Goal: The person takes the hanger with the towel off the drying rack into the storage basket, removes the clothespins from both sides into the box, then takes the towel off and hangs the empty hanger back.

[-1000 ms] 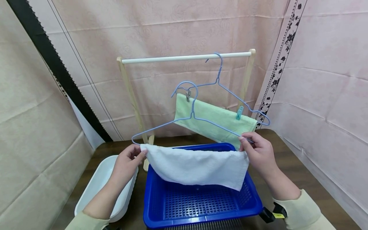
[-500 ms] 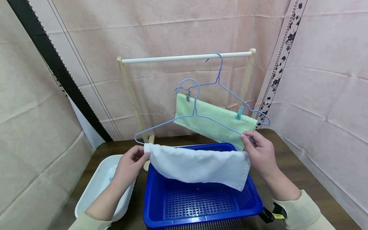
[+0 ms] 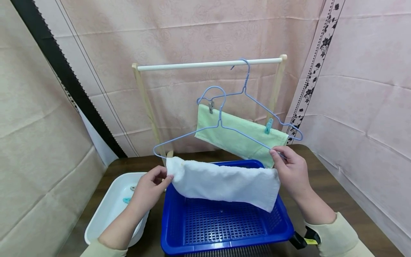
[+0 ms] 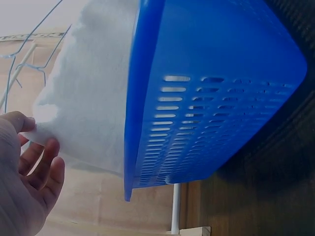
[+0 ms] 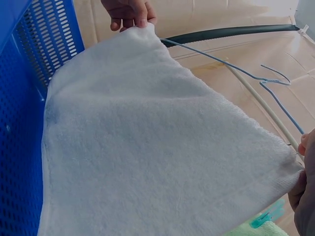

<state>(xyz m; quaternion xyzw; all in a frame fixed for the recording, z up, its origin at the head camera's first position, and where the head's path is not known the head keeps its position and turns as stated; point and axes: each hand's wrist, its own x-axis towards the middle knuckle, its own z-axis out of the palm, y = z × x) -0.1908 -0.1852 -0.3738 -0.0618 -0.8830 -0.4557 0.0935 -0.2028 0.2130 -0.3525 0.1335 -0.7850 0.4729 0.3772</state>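
Over the basket a white towel [image 3: 221, 182] is stretched between both hands. My left hand [image 3: 151, 187] pinches its upper left corner between thumb and fingers; the left wrist view shows the other fingers loosely bent. My right hand [image 3: 293, 170] pinches the upper right corner together with the right end of a blue wire hanger [image 3: 220, 119]. This hanger stands upright behind the towel, hook at the top, its left end close behind the towel's left corner. The blue basket [image 3: 221, 248] with perforated sides is beneath, no other cloth visible inside.
Behind stands a rack with a white rod [image 3: 192, 65]. From it hangs a second blue hanger [image 3: 246, 80], holding a green towel [image 3: 244, 148] with a metal clip [image 3: 211, 107] and a teal clothespin [image 3: 268, 126]. A white tub [image 3: 104, 214] at left holds clips, one teal [image 3: 126, 200].
My left hand has shifted right and drawn the towel's left corner slightly right and up. The held hanger has moved right and up a little. Clips in the tub have come into view.
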